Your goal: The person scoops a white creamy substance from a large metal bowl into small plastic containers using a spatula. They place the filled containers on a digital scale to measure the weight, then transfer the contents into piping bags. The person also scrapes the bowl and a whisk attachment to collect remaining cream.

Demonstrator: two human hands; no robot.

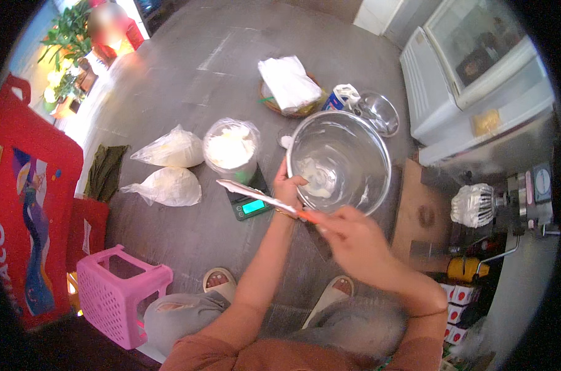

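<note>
My left hand (pixel 290 188) grips the near left rim of a large metal mixing bowl (pixel 343 157), which has a little white cream inside. In my right hand (pixel 350 232) is a spatula (pixel 257 194) with an orange handle, its blade coated white and pointing left over my left wrist. A plastic-lined container of white cream (pixel 231 146) stands at the back of a black digital kitchen scale (pixel 252 206) with a lit display. Two tied or twisted plastic bags, an upper bag (pixel 173 147) and a lower bag (pixel 169 186), lie left of it, filled with pale stuff.
Beyond the bowl are a basket (pixel 273 107) with white plastic on it, a blue packet (pixel 338 98) and a smaller metal bowl (pixel 382 113). A pink plastic stool (pixel 118 292) stands left; a mixer whisk (pixel 474 205) is right. A person (pixel 118 37) is at the far left.
</note>
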